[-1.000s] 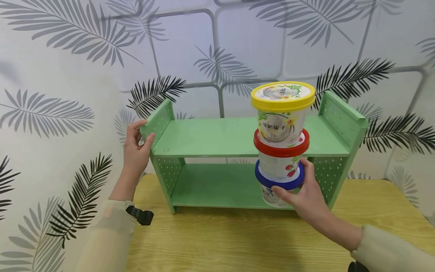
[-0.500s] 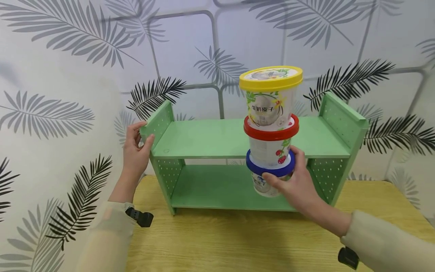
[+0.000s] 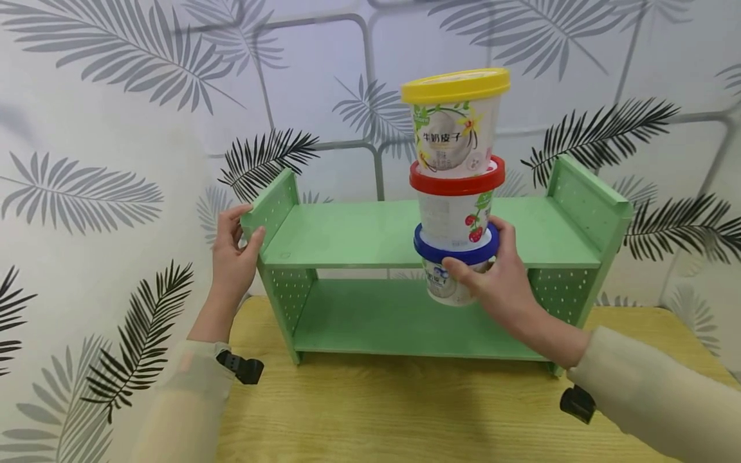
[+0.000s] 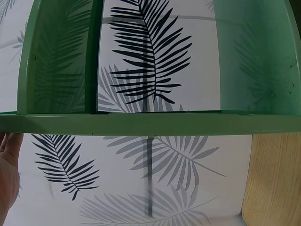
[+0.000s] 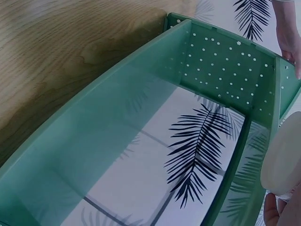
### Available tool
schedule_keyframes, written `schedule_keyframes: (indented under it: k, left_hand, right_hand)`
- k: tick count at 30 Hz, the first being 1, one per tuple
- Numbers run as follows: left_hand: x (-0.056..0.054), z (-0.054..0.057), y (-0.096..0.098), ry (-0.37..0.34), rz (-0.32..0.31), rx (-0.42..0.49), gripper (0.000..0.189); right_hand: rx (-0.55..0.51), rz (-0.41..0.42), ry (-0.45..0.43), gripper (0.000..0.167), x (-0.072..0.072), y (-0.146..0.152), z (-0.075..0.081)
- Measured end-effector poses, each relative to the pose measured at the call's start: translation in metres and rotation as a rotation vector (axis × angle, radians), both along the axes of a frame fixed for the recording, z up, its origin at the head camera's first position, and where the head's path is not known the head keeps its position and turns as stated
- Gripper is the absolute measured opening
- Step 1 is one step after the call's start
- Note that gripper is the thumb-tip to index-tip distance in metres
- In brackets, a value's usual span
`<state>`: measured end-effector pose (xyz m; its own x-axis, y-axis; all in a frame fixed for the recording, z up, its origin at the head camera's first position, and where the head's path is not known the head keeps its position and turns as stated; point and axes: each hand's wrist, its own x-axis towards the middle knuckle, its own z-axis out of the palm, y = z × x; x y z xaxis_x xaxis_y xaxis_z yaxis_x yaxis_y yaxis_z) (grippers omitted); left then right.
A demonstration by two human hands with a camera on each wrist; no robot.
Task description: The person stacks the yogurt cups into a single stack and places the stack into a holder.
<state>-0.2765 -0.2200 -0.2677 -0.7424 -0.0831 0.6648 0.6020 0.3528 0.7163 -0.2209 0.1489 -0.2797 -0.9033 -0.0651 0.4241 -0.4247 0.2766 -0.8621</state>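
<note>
My left hand (image 3: 233, 260) grips the top front corner of the left side panel of a green two-tier shelf (image 3: 347, 235), thumb on its near side. My right hand (image 3: 506, 283) holds the lowest of three stacked tubs, the blue-lidded tub (image 3: 442, 286), thumb across its front below the lid. On it stands a red-lidded tub (image 3: 440, 218) with cherries printed on the side, topped by a yellow-lidded tub (image 3: 451, 138). The stack is raised in front of the upper board, tilting slightly. In the right wrist view the pale bottom of a tub (image 5: 282, 160) shows beside the shelf.
The shelf stands on a wooden table (image 3: 370, 411), near a wall (image 3: 428, 58) patterned with leaves. Perforated side panels (image 3: 590, 206) rise above the upper board at both ends. The lower board (image 3: 376, 318) sits just above the tabletop.
My right hand has lifted the stack of tubs upward and a little to the left, from in front of the lower board to in front of the upper one. My left hand stays on the shelf.
</note>
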Motion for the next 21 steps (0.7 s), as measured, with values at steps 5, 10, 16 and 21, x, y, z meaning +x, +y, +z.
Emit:
schedule_keyframes:
  k: [5, 10, 16, 21]
  left_hand:
    - [0.000, 0.002, 0.002, -0.002, 0.001, -0.005, 0.037]
    - [-0.007, -0.002, -0.002, -0.012, 0.002, 0.005, 0.038]
    - [-0.026, -0.016, -0.012, 0.003, 0.001, 0.018, 0.040]
    - [-0.027, -0.018, -0.014, -0.009, 0.007, 0.025, 0.040]
  right_hand:
    - [-0.024, 0.003, 0.013, 0.083, -0.002, -0.003, 0.005]
    - [-0.044, 0.004, 0.027, 0.082, -0.005, -0.006, 0.008]
    - [-0.041, -0.019, 0.040, 0.084, -0.010, -0.009, 0.012]
    - [-0.046, -0.033, 0.061, 0.082, -0.018, -0.012, 0.011]
